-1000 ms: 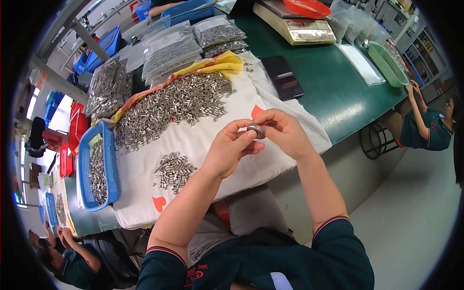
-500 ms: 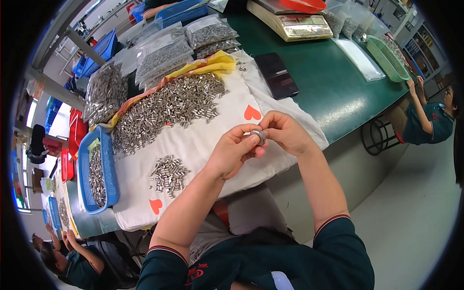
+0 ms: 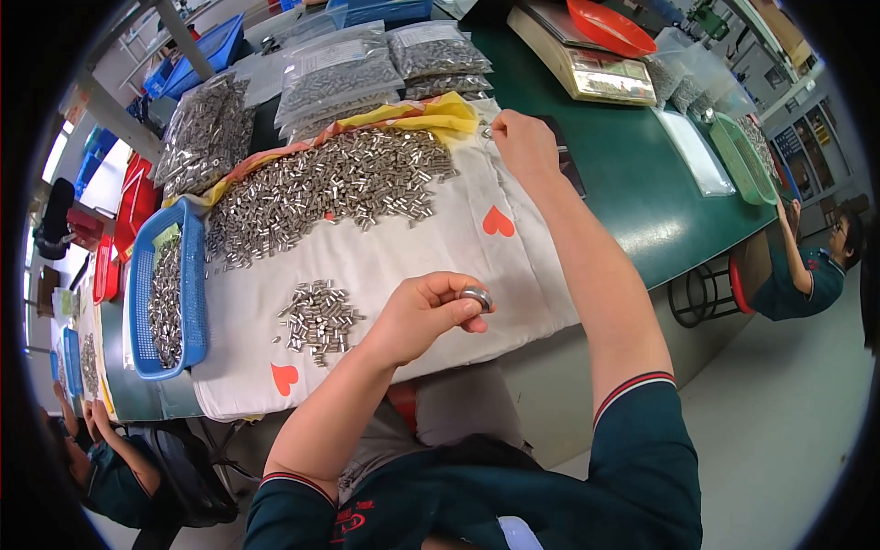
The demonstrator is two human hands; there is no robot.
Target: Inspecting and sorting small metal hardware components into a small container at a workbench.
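1. 2 hands in play. Left hand [image 3: 426, 312]: grip narrow, holding 1 round metal part [image 3: 478, 298] between thumb and fingers, above the near part of the cloth [image 3: 247, 348].
2. Right hand [image 3: 526, 148]: fingers bunched at the cloth's far edge; can't tell if that grip holds anything.
3. 2 piles of small metal cylinders on the cloth: 1 big pile [image 3: 335, 179] at the back, 1 small pile [image 3: 319, 321] in front. Too many pieces to count.
4. 1 blue basket [image 3: 194, 293] at left, cylinders inside. 2 whole red hearts on the cloth, 1 right [image 3: 498, 221], 1 left [image 3: 284, 379].
5. 1 bulging bag [image 3: 203, 133] at left, plus 2 stacks of bags: 1 middle [image 3: 339, 73], 1 right [image 3: 438, 55].
6. On the green desk [image 3: 632, 192]: 1 scale [image 3: 605, 78], 1 green basket [image 3: 744, 156], 1 phone [image 3: 570, 170] partly behind the right hand.
7. Delta vs 0.5 s ago: right hand was at the round part, phone uncovered; now it's out by the phone. Left hand still holds the part.
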